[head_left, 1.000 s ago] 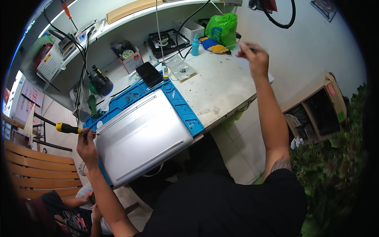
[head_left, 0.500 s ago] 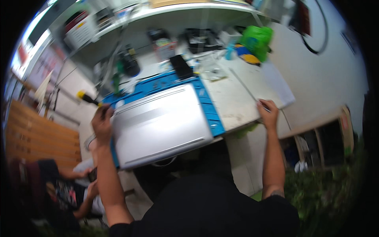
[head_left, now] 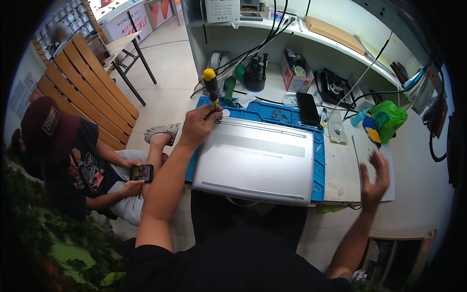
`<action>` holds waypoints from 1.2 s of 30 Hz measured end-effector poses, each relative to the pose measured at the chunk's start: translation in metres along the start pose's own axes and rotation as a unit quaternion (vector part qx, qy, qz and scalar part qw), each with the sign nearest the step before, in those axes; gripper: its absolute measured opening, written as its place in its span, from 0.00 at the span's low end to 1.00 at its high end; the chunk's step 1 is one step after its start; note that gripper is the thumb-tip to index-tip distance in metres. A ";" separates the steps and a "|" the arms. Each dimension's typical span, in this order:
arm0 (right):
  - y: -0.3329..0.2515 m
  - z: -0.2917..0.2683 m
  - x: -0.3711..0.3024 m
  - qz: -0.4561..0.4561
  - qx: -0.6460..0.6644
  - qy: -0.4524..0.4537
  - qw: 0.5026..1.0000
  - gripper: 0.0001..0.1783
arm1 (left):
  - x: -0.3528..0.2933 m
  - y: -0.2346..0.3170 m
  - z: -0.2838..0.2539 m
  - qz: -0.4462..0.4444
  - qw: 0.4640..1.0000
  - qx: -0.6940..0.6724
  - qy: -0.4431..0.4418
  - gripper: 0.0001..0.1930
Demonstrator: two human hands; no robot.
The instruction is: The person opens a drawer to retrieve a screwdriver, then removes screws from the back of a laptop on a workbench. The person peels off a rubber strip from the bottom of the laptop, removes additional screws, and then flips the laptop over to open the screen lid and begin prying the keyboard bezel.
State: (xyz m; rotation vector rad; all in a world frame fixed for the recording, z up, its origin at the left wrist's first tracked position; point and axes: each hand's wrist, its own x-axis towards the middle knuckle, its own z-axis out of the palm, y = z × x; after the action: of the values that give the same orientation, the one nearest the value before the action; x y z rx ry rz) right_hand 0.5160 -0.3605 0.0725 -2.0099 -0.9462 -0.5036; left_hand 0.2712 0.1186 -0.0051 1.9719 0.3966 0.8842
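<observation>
A silver laptop lies with its underside up on a blue repair mat. My left hand is closed around the lower part of a screwdriver with a yellow and black handle. The screwdriver stands nearly upright at the laptop's far left corner; my fingers mostly hide its tip. My right hand hovers over the right side of the white table, fingers apart and holding nothing. Just left of it a thin dark line runs along the tabletop. Small dark parts rest on the mat's far part.
A black phone lies at the mat's far right. Behind are a screwdriver holder, a box, cables and a green bag. On my left sits a person holding a phone, near a slatted wooden bench.
The view has swung left. My left hand with the screwdriver has come to the laptop's far left corner. My right hand has opened from a pinch at the table's front right edge.
</observation>
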 end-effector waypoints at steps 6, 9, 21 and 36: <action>-0.209 0.233 0.113 -0.221 0.245 -0.119 0.936 0.43 | 0.000 0.000 0.001 0.006 0.999 0.032 0.019 0.06; -0.241 0.293 0.140 -0.158 0.202 -0.213 0.943 0.37 | 0.002 0.001 0.005 0.018 0.998 0.052 0.027 0.06; -0.240 0.309 0.144 -0.095 0.359 -0.268 0.889 0.24 | -0.003 -0.004 0.008 0.020 0.993 0.089 0.081 0.07; -0.247 0.319 0.147 -0.154 0.403 -0.305 0.849 0.20 | 0.013 0.003 -0.008 -0.081 0.995 0.053 -0.003 0.14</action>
State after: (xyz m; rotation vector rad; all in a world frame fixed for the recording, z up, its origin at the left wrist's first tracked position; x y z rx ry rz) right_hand 0.4200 0.0558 0.1129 -1.2290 -1.5548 0.3848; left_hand 0.2741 0.1290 0.0054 2.0057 0.6008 0.7676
